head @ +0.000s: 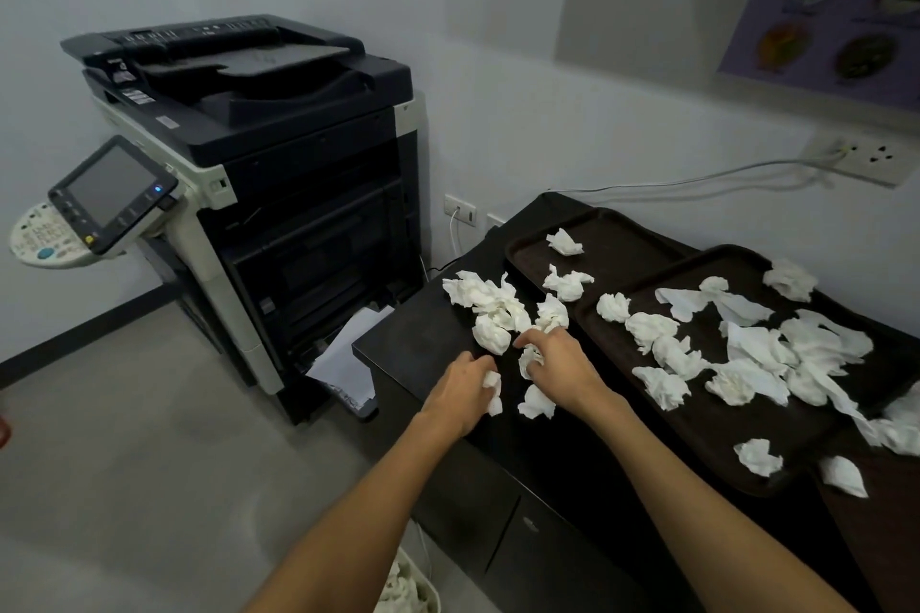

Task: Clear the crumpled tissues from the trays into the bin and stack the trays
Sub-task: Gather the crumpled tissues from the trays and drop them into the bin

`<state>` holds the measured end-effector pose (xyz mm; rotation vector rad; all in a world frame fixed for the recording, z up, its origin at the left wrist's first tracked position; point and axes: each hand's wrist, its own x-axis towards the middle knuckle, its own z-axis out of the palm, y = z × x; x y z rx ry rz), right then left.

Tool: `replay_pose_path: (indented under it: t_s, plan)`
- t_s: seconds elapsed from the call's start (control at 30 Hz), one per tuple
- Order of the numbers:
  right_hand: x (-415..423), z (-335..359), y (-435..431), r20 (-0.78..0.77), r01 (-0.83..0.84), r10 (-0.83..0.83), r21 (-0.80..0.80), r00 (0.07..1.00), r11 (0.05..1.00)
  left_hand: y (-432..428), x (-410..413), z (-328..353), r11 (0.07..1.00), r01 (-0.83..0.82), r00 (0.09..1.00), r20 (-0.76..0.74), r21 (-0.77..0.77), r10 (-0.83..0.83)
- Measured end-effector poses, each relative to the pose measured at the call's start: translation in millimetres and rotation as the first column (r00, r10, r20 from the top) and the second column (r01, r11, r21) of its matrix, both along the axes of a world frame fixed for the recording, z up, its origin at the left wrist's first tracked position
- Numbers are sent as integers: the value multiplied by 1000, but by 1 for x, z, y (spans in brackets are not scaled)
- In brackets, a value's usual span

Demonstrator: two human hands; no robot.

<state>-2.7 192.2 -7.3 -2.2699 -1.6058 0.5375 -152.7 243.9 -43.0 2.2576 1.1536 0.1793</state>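
Observation:
Two dark brown trays lie on a black cabinet top (423, 343). The far tray (617, 239) holds two crumpled tissues. The near tray (707, 418) is strewn with several white crumpled tissues (756, 353). A pile of tissues (490, 309) lies on the cabinet top left of the trays. My left hand (463, 393) grips a crumpled tissue (493, 391) near the cabinet's front edge. My right hand (557, 358) curls around another tissue (528, 361) just below the pile. One loose tissue (536, 403) lies between my hands.
A bin (408, 587) with white tissues in it stands on the floor at the bottom edge, below my left forearm. A large copier (249, 154) stands left of the cabinet with paper sticking out low down. The wall with sockets and a cable runs behind the trays.

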Motion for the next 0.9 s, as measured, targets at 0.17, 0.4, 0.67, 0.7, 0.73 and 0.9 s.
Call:
replay_pose_path:
  t_s: [0.17, 0.4, 0.67, 0.7, 0.73, 0.9]
  plan:
    - [-7, -8, 4, 105, -8, 18, -100, 994, 995, 4, -5, 6, 999, -38, 994, 106, 18, 36]
    - [-9, -12, 1, 94, 17, -14, -37, 995, 999, 9, -21, 13, 993, -91, 964, 244, -68, 105]
    - [-28, 20, 2, -88, -10, 31, 231, 996, 973, 3, -59, 16, 947, -224, 827, 469, -229, 309]
    - [-34, 24, 3, -111, -30, 60, 249, 992, 968, 3, -66, 13, 941, -235, 815, 479, -244, 328]
    - [-41, 27, 3, -135, -46, 84, 261, 987, 964, 2, -73, 11, 934, -244, 803, 486, -262, 346]
    - [-84, 24, 9, -158, -156, 204, 272, 966, 950, 3, -113, -13, 875, -263, 738, 499, -407, 454]
